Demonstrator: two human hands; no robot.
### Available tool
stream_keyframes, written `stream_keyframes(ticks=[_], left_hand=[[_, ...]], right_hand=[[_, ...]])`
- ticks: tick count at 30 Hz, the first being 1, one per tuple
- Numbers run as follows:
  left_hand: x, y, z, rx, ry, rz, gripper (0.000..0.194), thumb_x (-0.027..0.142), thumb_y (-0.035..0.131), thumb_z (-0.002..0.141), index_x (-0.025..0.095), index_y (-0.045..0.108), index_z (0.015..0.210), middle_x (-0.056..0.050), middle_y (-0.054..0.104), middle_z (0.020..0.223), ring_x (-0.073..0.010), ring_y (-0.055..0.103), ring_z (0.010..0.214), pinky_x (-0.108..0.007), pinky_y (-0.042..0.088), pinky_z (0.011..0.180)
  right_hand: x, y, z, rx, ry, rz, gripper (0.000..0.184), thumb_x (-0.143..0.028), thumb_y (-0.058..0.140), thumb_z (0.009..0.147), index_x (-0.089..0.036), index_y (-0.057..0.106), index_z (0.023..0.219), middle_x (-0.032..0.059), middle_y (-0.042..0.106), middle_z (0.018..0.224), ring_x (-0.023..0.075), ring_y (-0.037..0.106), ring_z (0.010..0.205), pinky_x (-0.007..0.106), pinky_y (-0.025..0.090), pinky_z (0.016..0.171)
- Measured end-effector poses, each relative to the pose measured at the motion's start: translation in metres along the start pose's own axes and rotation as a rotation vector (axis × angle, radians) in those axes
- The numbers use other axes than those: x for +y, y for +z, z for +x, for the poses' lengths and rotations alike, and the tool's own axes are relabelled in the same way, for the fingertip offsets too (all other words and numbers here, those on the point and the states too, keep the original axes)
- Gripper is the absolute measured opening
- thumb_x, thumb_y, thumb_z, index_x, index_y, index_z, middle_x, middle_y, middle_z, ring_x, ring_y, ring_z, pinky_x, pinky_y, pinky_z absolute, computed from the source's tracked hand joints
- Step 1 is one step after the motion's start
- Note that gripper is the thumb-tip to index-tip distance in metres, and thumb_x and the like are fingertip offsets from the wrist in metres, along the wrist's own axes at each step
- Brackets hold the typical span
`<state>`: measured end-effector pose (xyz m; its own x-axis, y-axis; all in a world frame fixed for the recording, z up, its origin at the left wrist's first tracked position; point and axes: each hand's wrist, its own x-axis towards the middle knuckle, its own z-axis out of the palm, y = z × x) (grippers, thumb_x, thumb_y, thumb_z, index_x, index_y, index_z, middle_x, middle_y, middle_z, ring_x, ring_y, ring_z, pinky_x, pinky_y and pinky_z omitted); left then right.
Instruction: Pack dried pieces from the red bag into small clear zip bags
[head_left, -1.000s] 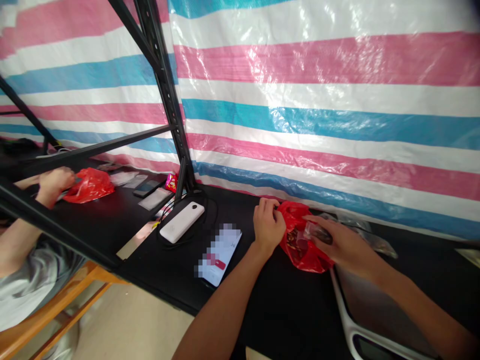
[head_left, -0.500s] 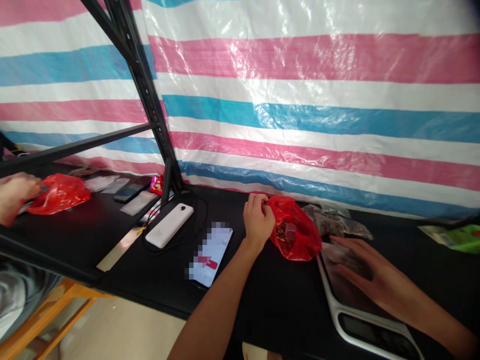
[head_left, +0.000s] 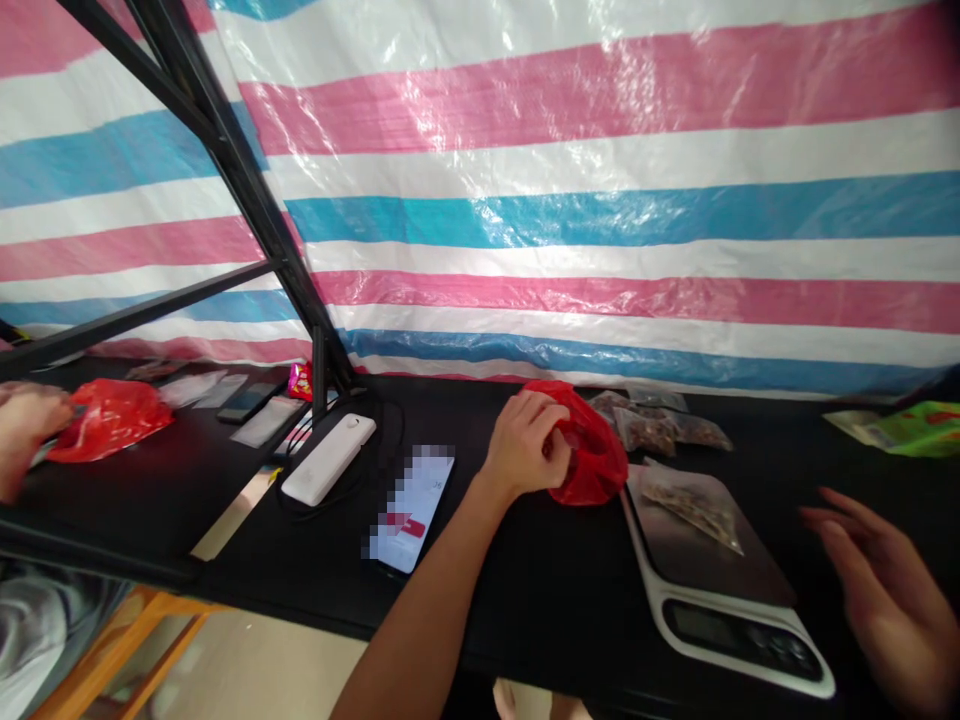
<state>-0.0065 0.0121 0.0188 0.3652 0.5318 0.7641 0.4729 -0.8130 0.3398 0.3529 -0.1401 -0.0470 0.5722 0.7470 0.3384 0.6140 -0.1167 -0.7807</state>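
striped pink, white and blue tarpaulin (head_left: 600, 200) hangs behind a black worktop (head_left: 525, 600), with a black metal shelf upright (head_left: 240, 190) slanting across the left of the view. the person's left hand (head_left: 521, 440) sits at the middle of the worktop, its fingers (head_left: 536, 405) clenched around the gathered top of a red plastic bag (head_left: 592, 460), which rests on the worktop just beside the digital scale (head_left: 724, 630). the right hand (head_left: 881, 590) is raised off to the right of the scale, its fingers (head_left: 832, 525) spread and released, grasping nothing and touching nothing. on the scale's dark platform lies a small clear bag (head_left: 694, 508) of tan bits, too small to tell exactly. just behind the scale sit several clear bags of brown contents (head_left: 649, 428), and a green packet (head_left: 915, 430) lies farther right. left of the red bag are a phone with a blurred screen (head_left: 409, 510) and a white power bank (head_left: 328, 460) with a black cable. at the far left, a co-worker's hand (head_left: 26, 430) is at a second red bag (head_left: 112, 420), past a dark phone (head_left: 247, 400) and a small red packet (head_left: 300, 380).
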Motion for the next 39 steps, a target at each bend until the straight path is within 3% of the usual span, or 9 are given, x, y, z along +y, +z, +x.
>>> stream_keyframes(ticks=[4,9,16,21,24,28,33,36,39], left_hand=[[0.025,0.009,0.0,-0.307,0.068,-0.088,0.028,0.014,0.061,0.084,0.022,0.067,0.111,-0.009,0.071,0.111,-0.0267,0.064,0.107,-0.04,0.052,0.098],[0.028,0.024,-0.008,-0.435,0.08,-0.063,0.032,0.016,0.068,0.083,0.024,0.069,0.114,-0.01,0.069,0.124,-0.0305,0.057,0.131,-0.047,0.046,0.113],[0.016,0.031,-0.013,-0.372,-0.025,0.021,0.033,0.015,0.066,0.085,0.025,0.068,0.116,-0.012,0.065,0.13,-0.032,0.056,0.13,-0.052,0.048,0.112],[0.022,0.025,-0.01,-0.298,-0.04,-0.053,0.053,0.009,0.065,0.074,0.027,0.065,0.124,-0.012,0.06,0.135,-0.0321,0.055,0.127,-0.05,0.049,0.113],[0.024,0.019,-0.006,-0.225,-0.046,-0.088,0.056,0.005,0.061,0.071,0.025,0.064,0.123,-0.012,0.061,0.132,-0.0311,0.056,0.125,-0.048,0.05,0.112],[0.023,0.014,-0.001,-0.139,-0.054,-0.1,0.047,0.004,0.059,0.074,0.024,0.066,0.115,-0.011,0.066,0.12,-0.029,0.06,0.116,-0.045,0.054,0.104],[0.023,0.016,-0.003,-0.186,0.018,-0.106,0.024,0.008,0.06,0.083,0.024,0.069,0.099,-0.008,0.069,0.1,-0.0264,0.063,0.102,-0.044,0.055,0.097],[0.027,0.019,-0.005,-0.203,0.025,-0.104,0.02,0.01,0.059,0.087,0.023,0.069,0.098,-0.008,0.069,0.099,-0.0254,0.063,0.1,-0.042,0.055,0.096],[0.033,0.021,-0.005,-0.219,-0.012,-0.129,0.018,0.019,0.06,0.094,0.022,0.067,0.111,-0.009,0.069,0.109,-0.0257,0.064,0.106,-0.042,0.054,0.1]], right_hand=[[-0.018,-0.002,-0.004,-0.049,0.104,0.06,0.069,-0.071,0.057,0.089,-0.032,0.054,0.147,0.0172,0.068,0.126,0.043,0.064,0.122,0.059,0.052,0.103],[-0.031,-0.002,-0.008,-0.061,0.066,0.075,0.072,-0.069,0.062,0.084,-0.03,0.054,0.145,0.0131,0.067,0.119,0.0414,0.066,0.114,0.061,0.051,0.103],[-0.037,-0.002,-0.007,-0.096,0.028,0.029,0.066,-0.068,0.06,0.087,-0.029,0.056,0.14,0.0128,0.068,0.121,0.0397,0.065,0.115,0.058,0.05,0.106],[-0.037,-0.006,-0.012,-0.118,-0.002,-0.006,0.056,-0.067,0.06,0.086,-0.032,0.062,0.13,0.0106,0.07,0.127,0.0401,0.066,0.118,0.058,0.05,0.107],[-0.038,-0.005,-0.015,-0.145,-0.077,-0.037,0.049,-0.065,0.06,0.088,-0.033,0.065,0.125,0.0091,0.07,0.131,0.0401,0.065,0.122,0.059,0.049,0.109],[-0.053,0.004,-0.007,-0.23,-0.288,-0.074,0.039,-0.059,0.064,0.09,-0.032,0.07,0.118,0.0079,0.073,0.124,0.038,0.066,0.12,0.06,0.046,0.111],[-0.081,0.028,0.017,-0.407,-0.514,-0.173,0.043,-0.056,0.071,0.088,-0.034,0.07,0.126,0.0064,0.075,0.124,0.037,0.066,0.121,0.061,0.044,0.111],[-0.095,0.042,0.027,-0.443,-0.544,-0.154,0.04,-0.056,0.073,0.088,-0.033,0.073,0.122,0.0063,0.077,0.116,0.0359,0.068,0.115,0.061,0.045,0.11],[-0.113,0.051,0.033,-0.528,-0.499,0.022,0.05,-0.054,0.07,0.092,-0.029,0.063,0.135,0.0071,0.075,0.109,0.0312,0.07,0.109,0.054,0.05,0.108]])
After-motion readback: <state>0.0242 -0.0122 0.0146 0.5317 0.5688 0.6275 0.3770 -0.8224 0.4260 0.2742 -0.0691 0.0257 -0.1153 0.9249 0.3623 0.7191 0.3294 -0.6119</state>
